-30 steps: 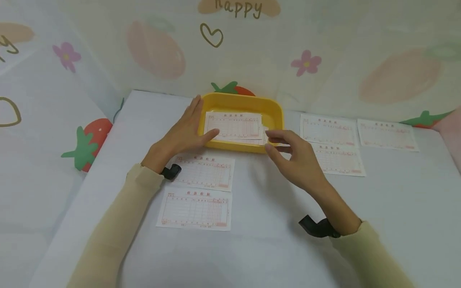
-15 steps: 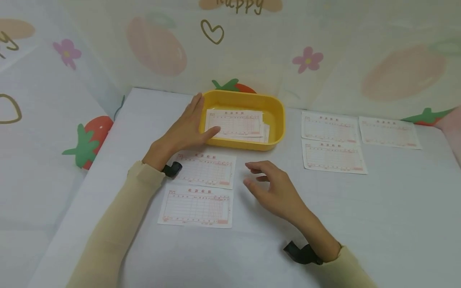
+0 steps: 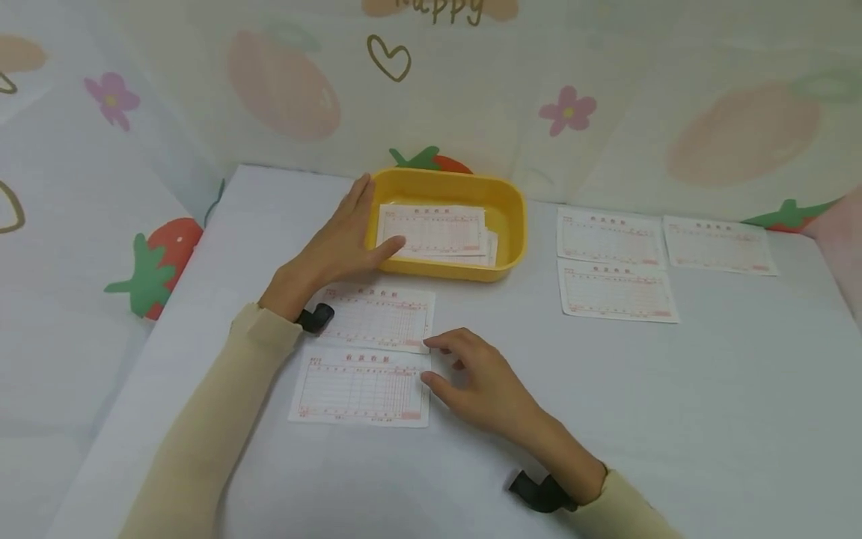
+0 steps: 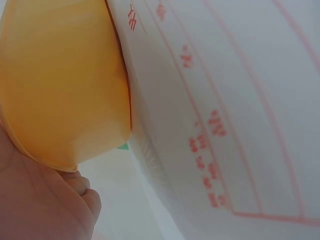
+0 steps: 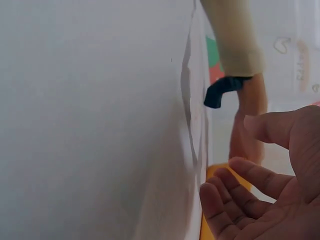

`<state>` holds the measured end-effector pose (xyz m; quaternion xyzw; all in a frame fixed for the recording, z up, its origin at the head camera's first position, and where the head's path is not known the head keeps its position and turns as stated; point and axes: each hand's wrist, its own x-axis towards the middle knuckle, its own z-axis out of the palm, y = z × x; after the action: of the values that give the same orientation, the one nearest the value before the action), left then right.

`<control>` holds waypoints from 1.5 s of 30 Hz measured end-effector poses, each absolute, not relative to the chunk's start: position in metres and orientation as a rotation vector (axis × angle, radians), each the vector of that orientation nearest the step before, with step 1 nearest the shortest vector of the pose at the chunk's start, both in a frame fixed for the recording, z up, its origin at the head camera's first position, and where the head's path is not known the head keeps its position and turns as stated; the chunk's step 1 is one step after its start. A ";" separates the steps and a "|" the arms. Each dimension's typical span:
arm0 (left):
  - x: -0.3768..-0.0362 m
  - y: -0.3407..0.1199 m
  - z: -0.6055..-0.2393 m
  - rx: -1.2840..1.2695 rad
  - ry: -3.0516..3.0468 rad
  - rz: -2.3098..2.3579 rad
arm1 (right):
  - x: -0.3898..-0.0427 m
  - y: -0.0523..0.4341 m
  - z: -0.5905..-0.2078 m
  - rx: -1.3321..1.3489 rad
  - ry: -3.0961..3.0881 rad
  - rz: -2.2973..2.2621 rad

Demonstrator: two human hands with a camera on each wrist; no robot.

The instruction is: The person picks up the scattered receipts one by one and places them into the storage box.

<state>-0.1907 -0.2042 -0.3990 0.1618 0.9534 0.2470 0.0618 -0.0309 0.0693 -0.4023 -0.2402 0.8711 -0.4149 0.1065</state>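
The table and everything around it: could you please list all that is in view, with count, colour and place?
table: one, white, under everything
tray: one, yellow, far middle of the table
forms in the tray: at least two, white with red print, stacked
forms near the hands: two, white and red, in front of the tray
forms on the right: three, white and red
backdrop: one, pale with fruit and flowers, behind
left hand: on the tray's left rim
right hand: fingers at the nearest form's right edge
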 end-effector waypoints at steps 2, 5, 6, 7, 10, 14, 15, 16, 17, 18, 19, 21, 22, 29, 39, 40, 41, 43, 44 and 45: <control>-0.191 -0.204 -0.398 0.488 2.884 0.746 | -0.028 0.067 -0.403 -0.705 2.575 -1.199; -0.190 -0.205 -0.399 0.473 2.881 0.754 | -0.024 0.063 -0.403 -0.713 2.580 -1.135; -0.189 -0.205 -0.399 0.469 2.880 0.756 | -0.023 0.062 -0.403 -0.725 2.583 -1.106; -0.189 -0.205 -0.399 0.466 2.881 0.758 | -0.021 0.061 -0.404 -0.742 2.588 -1.076; -0.188 -0.205 -0.400 0.472 2.882 0.771 | -0.017 0.057 -0.406 -0.811 2.604 -0.994; -0.189 -0.203 -0.399 0.478 2.877 0.773 | -0.013 0.055 -0.408 -0.871 2.619 -0.919; -0.189 -0.202 -0.398 0.479 2.875 0.771 | -0.013 0.055 -0.407 -0.874 2.622 -0.907; -0.190 -0.202 -0.398 0.476 2.872 0.768 | -0.013 0.055 -0.407 -0.870 2.620 -0.898; -0.190 -0.202 -0.398 0.472 2.872 0.763 | -0.013 0.056 -0.407 -0.867 2.620 -0.888; -0.190 -0.202 -0.398 0.467 2.871 0.758 | -0.014 0.056 -0.408 -0.867 2.620 -0.881; -0.190 -0.201 -0.398 0.463 2.872 0.752 | -0.014 0.056 -0.408 -0.864 2.620 -0.871; -0.191 -0.201 -0.397 0.456 2.872 0.742 | -0.015 0.056 -0.409 -0.860 2.615 -0.857; -0.190 -0.202 -0.397 0.452 2.872 0.739 | -0.015 0.056 -0.409 -0.861 2.611 -0.848; -0.191 -0.202 -0.399 0.450 2.863 0.738 | -0.010 0.054 -0.414 -0.912 2.631 -0.715; -0.191 -0.202 -0.397 0.450 2.861 0.752 | -0.006 0.048 -0.411 -0.899 2.702 -0.666; -0.191 -0.202 -0.397 0.452 2.861 0.752 | -0.005 0.047 -0.411 -0.903 2.719 -0.658; -0.191 -0.202 -0.398 0.455 2.862 0.751 | -0.004 0.047 -0.411 -0.901 2.734 -0.657; -0.191 -0.202 -0.399 0.457 2.864 0.748 | -0.003 0.046 -0.412 -0.910 2.772 -0.648; -0.191 -0.202 -0.399 0.458 2.866 0.748 | -0.003 0.045 -0.412 -0.915 2.788 -0.643; -0.190 -0.202 -0.399 0.459 2.866 0.749 | -0.002 0.045 -0.412 -0.919 2.803 -0.638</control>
<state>-0.1905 -0.2019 -0.3990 0.1527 0.9536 0.2493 0.0719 -0.0021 0.0451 -0.4122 -0.3039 0.9270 -0.2111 0.0618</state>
